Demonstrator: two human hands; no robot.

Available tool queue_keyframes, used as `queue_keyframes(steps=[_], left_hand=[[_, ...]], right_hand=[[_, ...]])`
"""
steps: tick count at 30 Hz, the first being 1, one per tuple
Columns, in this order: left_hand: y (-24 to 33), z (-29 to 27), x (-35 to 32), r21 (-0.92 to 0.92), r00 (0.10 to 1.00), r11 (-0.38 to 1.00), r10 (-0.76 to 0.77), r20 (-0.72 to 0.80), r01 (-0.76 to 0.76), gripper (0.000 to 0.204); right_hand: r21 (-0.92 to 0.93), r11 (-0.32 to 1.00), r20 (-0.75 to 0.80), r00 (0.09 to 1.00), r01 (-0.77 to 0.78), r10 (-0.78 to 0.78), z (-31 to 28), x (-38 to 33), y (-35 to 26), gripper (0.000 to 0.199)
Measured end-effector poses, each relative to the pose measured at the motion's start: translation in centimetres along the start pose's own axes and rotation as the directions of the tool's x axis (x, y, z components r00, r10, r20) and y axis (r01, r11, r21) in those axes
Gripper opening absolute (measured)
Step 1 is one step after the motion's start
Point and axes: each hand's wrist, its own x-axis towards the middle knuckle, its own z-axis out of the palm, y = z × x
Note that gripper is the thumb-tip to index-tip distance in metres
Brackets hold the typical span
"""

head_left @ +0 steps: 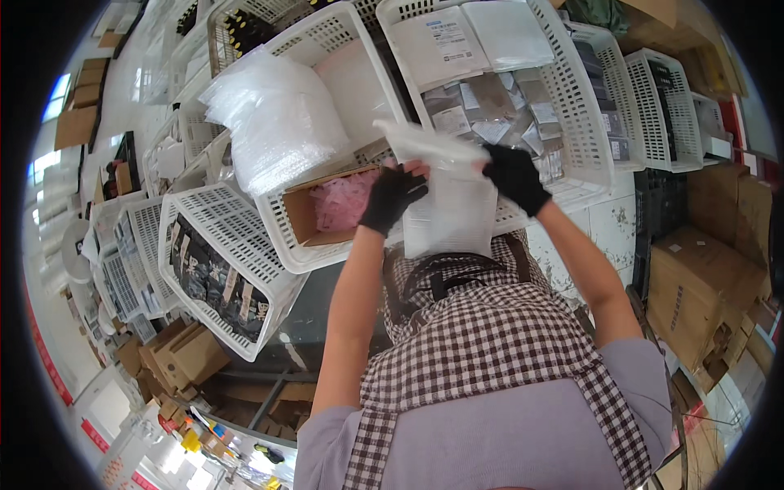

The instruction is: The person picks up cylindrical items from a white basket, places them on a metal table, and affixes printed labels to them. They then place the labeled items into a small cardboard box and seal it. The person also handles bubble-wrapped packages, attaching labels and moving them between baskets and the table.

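Both my hands wear black fingerless gloves and hold a translucent white bubble-wrap bag (449, 214) over my lap. My left hand (394, 197) pinches its left side near the upper part. At the opposite side, my right hand (516, 177) grips the edge with bent fingers. The upper flap between the hands is raised and smeared by motion. Whether flap and lower part are one piece, I cannot tell. Just left of my left hand, a cardboard box (300, 214) holds pink translucent pieces (341, 202).
A stack of bubble-wrap bags (282, 122) lies in the white crate (380, 82) ahead left. Another crate (584, 106), ahead right, holds white packets and small labelled clear bags (498, 110). A tilted crate (245, 224) with black packages stands left; cardboard boxes (694, 278) stand right.
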Motion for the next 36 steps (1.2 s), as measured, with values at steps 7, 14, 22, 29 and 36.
queue_keyframes(steps=[7,14,22,29,36], left_hand=[[4.0,-1.6,0.2,0.098,0.946,0.943,-0.310,-0.099,0.319,0.039],[1.6,-2.4,-0.8,0.220,0.934,0.908,-0.353,-0.053,0.356,0.025],[1.1,-1.4,-1.1,0.347,0.966,0.902,-0.240,-0.093,0.257,0.034],[0.2,0.3,-3.1,0.287,0.930,0.897,-0.266,-0.253,0.335,0.043],[-0.2,0.8,-5.7,0.305,0.885,0.845,-0.345,-0.313,0.438,0.044]], right_hand=[[-0.106,0.953,-0.019,0.958,0.284,-0.287,3.8,-8.0,3.1,0.038],[0.773,0.467,0.115,0.818,-0.430,0.563,1.4,-7.3,3.7,0.035],[0.791,0.502,0.297,0.937,-0.350,0.184,2.7,-4.1,4.3,0.030],[0.641,0.628,0.182,0.882,-0.441,0.434,4.2,-5.9,5.7,0.034],[0.262,0.915,-0.098,0.935,-0.306,0.341,6.6,-6.7,7.1,0.034]])
